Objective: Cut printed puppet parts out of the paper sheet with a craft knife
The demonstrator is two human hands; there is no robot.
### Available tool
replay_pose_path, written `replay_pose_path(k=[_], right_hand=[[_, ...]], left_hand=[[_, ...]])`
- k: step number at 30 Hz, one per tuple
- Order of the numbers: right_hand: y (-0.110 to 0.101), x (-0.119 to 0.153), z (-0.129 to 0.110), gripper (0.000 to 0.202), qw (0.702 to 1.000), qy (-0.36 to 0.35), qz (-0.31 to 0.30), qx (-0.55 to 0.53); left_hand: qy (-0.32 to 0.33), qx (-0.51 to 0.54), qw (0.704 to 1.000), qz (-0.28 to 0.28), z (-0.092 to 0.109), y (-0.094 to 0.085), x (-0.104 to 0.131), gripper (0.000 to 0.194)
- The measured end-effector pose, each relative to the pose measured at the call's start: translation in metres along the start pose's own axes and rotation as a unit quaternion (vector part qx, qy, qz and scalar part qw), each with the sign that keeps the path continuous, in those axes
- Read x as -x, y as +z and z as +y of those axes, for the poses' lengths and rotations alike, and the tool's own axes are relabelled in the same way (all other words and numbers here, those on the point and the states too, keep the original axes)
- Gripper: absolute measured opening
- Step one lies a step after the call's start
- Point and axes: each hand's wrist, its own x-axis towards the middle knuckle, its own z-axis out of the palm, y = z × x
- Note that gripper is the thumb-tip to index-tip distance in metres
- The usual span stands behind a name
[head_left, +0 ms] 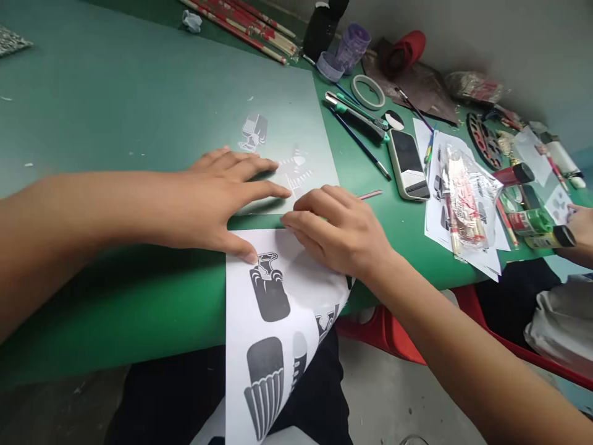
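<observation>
My left hand [227, 191] is spread, its fingers on the clear cutting sheet [296, 111] and its thumb on a white printed paper [296, 272]. That paper shows dark grey shapes and hangs over the table's front edge, its right side curling. My right hand [338, 228] is closed near the paper's top edge, fingertips at the sheet's border. A small bit of green shows between its fingers; what it grips is mostly hidden. Behind it, a thin pinkish stick [370, 194] sticks out, and I cannot tell whether it is held. Small cut-out shapes [254, 131] show on the sheet.
On the green table [162, 296] to the right are a utility knife [356, 117], a paintbrush [361, 145], a tape roll [368, 93], a phone [407, 164] and wrapped sticks [463, 198] on papers. Another person's hand [579, 232] is at far right. Red stools [389, 334] stand below.
</observation>
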Motion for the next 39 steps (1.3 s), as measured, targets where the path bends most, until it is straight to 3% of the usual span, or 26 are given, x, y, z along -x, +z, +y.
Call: replay_pose_path(k=[2,4,5,11,17,25,30,39], right_hand=[[-0.007,-0.007,-0.019,0.017,0.993,0.115,0.012,-0.002],[-0.011,-0.011,-0.037,0.017,0.975,0.211,-0.015,-0.065],[-0.012,-0.011,-0.044,0.018,0.969,0.225,-0.038,-0.093],[-0.001,-0.001,-0.049,0.02,0.975,0.188,-0.047,-0.105],[-0.002,-0.002,-0.051,0.02,0.979,0.173,-0.052,-0.099],[-0.002,-0.003,-0.052,0.017,0.982,0.164,-0.054,-0.082],[-0.002,-0.001,-0.052,0.016,0.982,0.162,-0.052,-0.079],[-0.001,-0.002,-0.055,0.019,0.983,0.167,-0.04,-0.069]], left_hand=[[0.002,0.0,1.0,0.007,-0.005,0.006,0.0,0.083],[0.013,0.0,1.0,0.008,-0.009,0.008,0.0,0.087],[0.018,-0.001,1.0,0.005,-0.011,0.008,0.001,0.09],[0.031,-0.015,0.999,0.0,-0.009,0.002,0.004,0.078],[0.035,-0.006,0.999,-0.011,-0.011,0.002,0.002,0.088],[0.036,-0.003,0.999,0.025,-0.01,0.008,0.005,0.077],[0.043,0.021,0.999,0.009,-0.015,0.007,0.002,0.09],[0.033,0.014,0.999,0.001,-0.014,0.006,0.001,0.091]])
